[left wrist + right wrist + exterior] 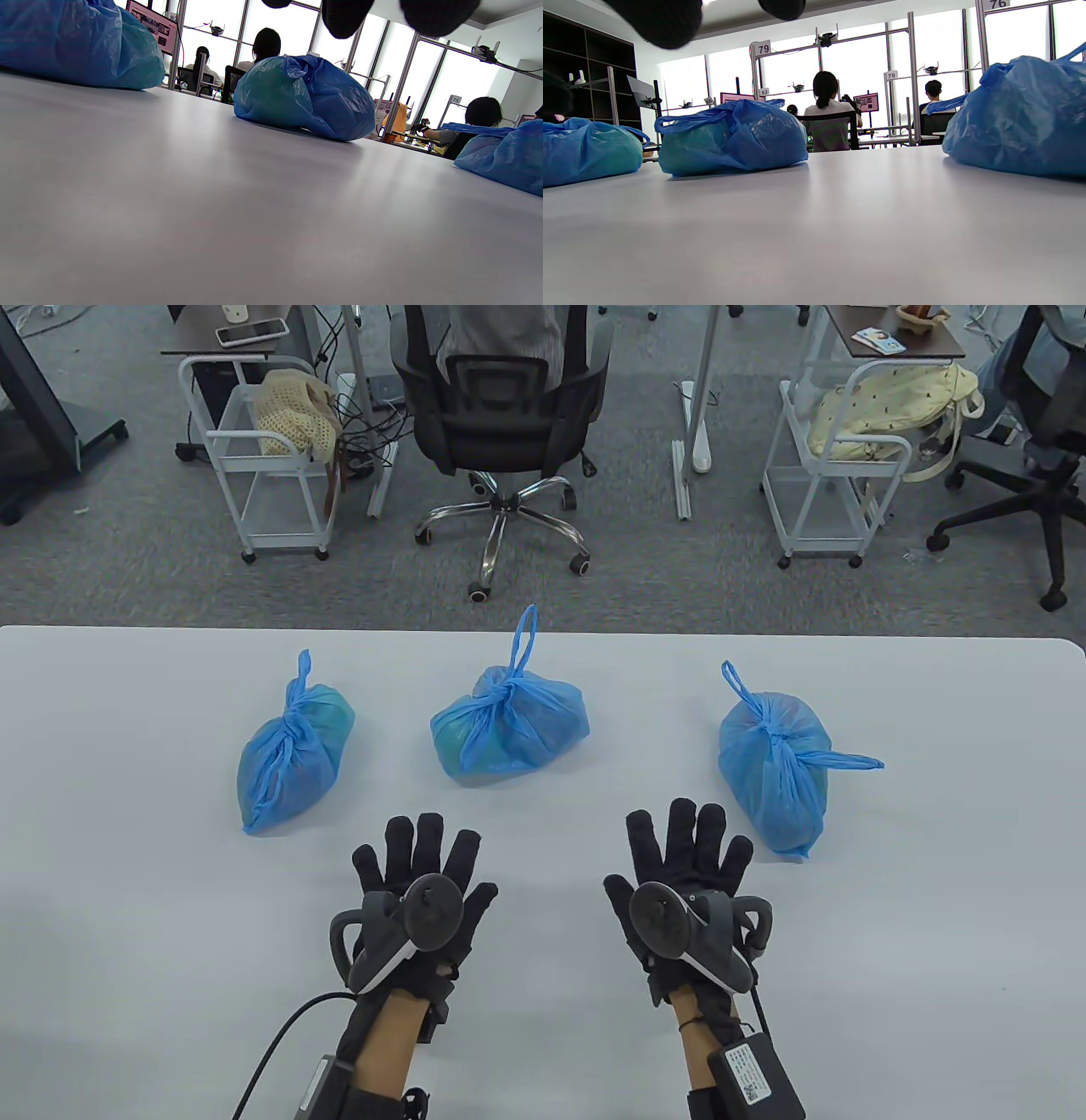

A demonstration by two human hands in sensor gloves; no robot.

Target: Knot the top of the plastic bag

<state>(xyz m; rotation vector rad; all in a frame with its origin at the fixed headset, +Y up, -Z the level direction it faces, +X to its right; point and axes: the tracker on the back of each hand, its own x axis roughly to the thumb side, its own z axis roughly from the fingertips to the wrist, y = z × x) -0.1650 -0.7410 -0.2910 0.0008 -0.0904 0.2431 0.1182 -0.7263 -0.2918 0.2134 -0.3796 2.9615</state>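
Blue thin-plastic bags, three in all, lie in a row just beyond the fingertips, and each already looks knotted at its top. The left blue plastic bag [293, 759] sits ahead of and to the outside of the left hand [416, 899]. The middle blue plastic bag [509, 725] lies ahead of the gap between the two hands. The right blue plastic bag [774, 768] lies just beside the outer fingers of the right hand [687, 891].

Both hands are flat and spread wide above the white table [127, 942], holding nothing; that makes two hands and two trackers.

Judging by the tied tops, the knotting seems finished, so the step in hand is likely a rest or a last check. If any knot needs tightening, the sensible way is to pinch the two handle tails close to the knot, one in each hand, and pull them apart evenly while the bag's weight stays on the table. A hard tug on one tail could tear the film or drag the bag.
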